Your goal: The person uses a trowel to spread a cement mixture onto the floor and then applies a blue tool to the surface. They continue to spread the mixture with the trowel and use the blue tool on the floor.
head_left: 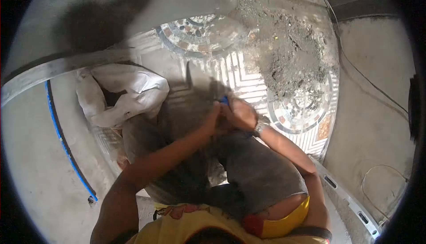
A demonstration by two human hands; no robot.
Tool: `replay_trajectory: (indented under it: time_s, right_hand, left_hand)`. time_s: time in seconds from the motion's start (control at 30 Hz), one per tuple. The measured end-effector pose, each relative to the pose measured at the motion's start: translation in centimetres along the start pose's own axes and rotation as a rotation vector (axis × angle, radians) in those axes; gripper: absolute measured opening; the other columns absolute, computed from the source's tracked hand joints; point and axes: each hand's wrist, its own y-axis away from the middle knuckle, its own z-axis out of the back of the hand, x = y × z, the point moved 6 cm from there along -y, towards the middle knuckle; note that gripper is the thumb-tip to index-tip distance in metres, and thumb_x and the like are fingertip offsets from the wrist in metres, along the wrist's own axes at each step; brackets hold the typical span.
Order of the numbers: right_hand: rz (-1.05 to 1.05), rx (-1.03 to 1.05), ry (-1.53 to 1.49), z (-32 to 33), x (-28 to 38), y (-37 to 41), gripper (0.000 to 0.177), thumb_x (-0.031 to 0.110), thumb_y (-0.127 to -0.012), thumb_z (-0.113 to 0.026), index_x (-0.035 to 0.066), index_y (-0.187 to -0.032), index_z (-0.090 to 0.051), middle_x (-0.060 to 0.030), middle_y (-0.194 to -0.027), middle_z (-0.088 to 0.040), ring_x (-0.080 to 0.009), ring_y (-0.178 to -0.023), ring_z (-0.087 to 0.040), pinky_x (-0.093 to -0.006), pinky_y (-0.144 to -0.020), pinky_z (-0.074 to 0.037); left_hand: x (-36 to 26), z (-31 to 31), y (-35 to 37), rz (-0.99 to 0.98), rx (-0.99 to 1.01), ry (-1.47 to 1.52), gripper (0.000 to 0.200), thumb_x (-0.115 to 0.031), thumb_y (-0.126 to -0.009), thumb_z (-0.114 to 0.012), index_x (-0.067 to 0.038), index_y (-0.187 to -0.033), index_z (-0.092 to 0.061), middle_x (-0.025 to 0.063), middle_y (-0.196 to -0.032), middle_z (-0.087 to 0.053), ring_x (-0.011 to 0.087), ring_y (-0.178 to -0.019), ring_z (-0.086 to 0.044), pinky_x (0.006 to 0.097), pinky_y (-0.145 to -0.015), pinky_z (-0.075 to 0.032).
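Observation:
My left hand [216,116] and my right hand [242,114] meet above my knees, closed and close together. A small blue object [224,100] shows between them; its kind is hidden by the fingers and motion blur. A watch [262,125] is on my right wrist. To the left of my hands, beside my leg, stands a white woven sack [133,84] with its mouth open and edges folded down. Patterned floor tiles [242,78] lie beyond my hands.
Loose grey rubble [295,44] covers tiles at the upper right. A spirit level [350,197] lies at the lower right. A blue pipe [62,137] runs along the left wall, a thin cable [361,73] along the right. A ledge [53,71] crosses the upper left.

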Motion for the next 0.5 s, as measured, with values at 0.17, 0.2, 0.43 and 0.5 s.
replay_trajectory:
  time_s: [0.17, 0.2, 0.43, 0.5]
  right_hand:
    - [-0.095, 0.021, -0.013, -5.3, -2.8, -0.4, 0.043, 0.022, -0.086, -0.046, -0.002, -0.120, -0.040, -0.0257, -0.079, -0.059, -0.0383, -0.064, -0.059, -0.0433, -0.057, -0.048]
    - [-0.181, 0.025, -0.054, -4.7, -2.3, -0.4, 0.045, 0.024, -0.086, -0.045, -0.003, -0.122, -0.039, -0.0266, -0.080, -0.058, -0.0405, -0.066, -0.059, -0.0449, -0.059, -0.049]
    - [0.004, 0.080, 0.078, -4.5, -1.0, 1.2, 0.036, 0.019, -0.084, -0.050, -0.003, -0.111, -0.043, -0.0244, -0.066, -0.056, -0.0406, -0.063, -0.057, -0.0457, -0.054, -0.045]
    - [0.079, 0.049, -0.014, -6.2, -3.5, -1.2, 0.032, 0.013, -0.081, -0.051, -0.005, -0.107, -0.046, -0.0229, -0.069, -0.056, -0.0364, -0.064, -0.058, -0.0429, -0.052, -0.044]
  left_hand:
    - [-0.7, 1.0, -3.3, 0.106, 0.165, 0.215, 0.054, -0.056, -0.086, -0.040, -0.005, -0.094, -0.056, 0.0124, -0.090, -0.058, 0.0187, -0.081, -0.055, 0.0340, -0.068, -0.046]
    - [0.1, 1.5, -3.3, 0.112, 0.134, 0.203, 0.052, -0.053, -0.087, -0.041, -0.005, -0.095, -0.057, 0.0122, -0.092, -0.058, 0.0188, -0.083, -0.055, 0.0338, -0.069, -0.045]
    - [-0.3, -0.6, 0.0, -0.176, -0.110, -0.006, 0.041, -0.044, -0.090, -0.041, -0.005, -0.091, -0.056, 0.0067, -0.082, -0.059, 0.0186, -0.074, -0.056, 0.0328, -0.066, -0.045]
    - [-1.8, 0.3, -4.1, -0.322, 0.130, -0.034, 0.043, -0.043, -0.091, -0.039, -0.003, -0.097, -0.054, 0.0100, -0.090, -0.058, 0.0217, -0.080, -0.057, 0.0362, -0.073, -0.047]
